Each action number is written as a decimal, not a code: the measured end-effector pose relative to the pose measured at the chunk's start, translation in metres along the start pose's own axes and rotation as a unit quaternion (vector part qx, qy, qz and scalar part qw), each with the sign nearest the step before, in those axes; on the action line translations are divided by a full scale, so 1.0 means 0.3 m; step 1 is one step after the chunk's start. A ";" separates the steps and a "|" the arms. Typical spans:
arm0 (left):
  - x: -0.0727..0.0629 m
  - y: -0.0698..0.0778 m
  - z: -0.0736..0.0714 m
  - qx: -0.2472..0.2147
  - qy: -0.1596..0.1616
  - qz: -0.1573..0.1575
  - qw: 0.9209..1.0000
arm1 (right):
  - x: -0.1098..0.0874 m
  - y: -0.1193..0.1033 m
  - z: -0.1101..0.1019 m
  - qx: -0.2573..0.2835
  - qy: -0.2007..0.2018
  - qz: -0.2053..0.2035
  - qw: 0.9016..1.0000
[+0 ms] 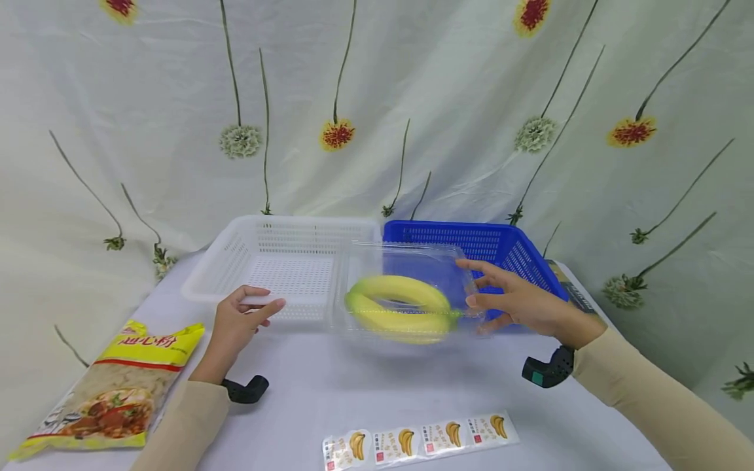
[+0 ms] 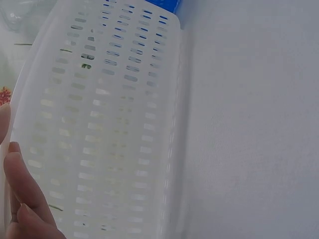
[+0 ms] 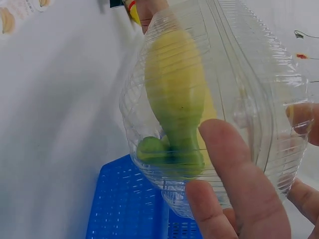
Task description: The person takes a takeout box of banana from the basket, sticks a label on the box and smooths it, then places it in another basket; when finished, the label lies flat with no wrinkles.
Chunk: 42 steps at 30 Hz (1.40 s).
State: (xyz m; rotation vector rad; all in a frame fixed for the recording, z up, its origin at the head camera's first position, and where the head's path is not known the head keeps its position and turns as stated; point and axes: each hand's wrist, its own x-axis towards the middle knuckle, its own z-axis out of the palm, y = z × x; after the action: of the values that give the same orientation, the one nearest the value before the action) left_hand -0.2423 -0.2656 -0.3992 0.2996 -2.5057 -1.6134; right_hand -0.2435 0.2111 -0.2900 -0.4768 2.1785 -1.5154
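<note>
Here's the white basket (image 2: 102, 144), slotted wall facing us! Left hand (image 2: 27, 201) pinching the basket's left rim, clear plastic (image 2: 22, 15) beyond that rim, something blue (image 2: 168, 5) peeking past the basket's top corner, pale tabletop (image 2: 249, 119) off its right.

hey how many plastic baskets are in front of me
2: a white basket, its rim held by the left hand, and a blue basket beside it, partly behind the clear clamshell container.

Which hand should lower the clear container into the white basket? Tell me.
The right hand, most likely: it holds the clear container with the bananas inside. The left hand is at the near side of the white basket, apart from the container.
</note>
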 end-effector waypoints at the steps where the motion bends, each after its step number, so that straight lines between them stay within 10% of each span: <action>1: -0.001 0.000 0.000 0.000 0.000 0.000 1.000 | -0.010 0.003 0.003 0.001 0.000 0.000 1.000; 42: -0.003 0.009 0.001 0.002 0.001 -0.009 1.000 | -0.133 0.250 0.120 0.042 -0.048 -0.002 0.998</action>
State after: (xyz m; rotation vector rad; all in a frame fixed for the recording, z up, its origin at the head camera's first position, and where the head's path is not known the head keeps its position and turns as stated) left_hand -0.2418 -0.2640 -0.3969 0.3243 -2.5112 -1.6147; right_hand -0.1928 0.2288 -0.3649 -0.5143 2.0342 -1.5469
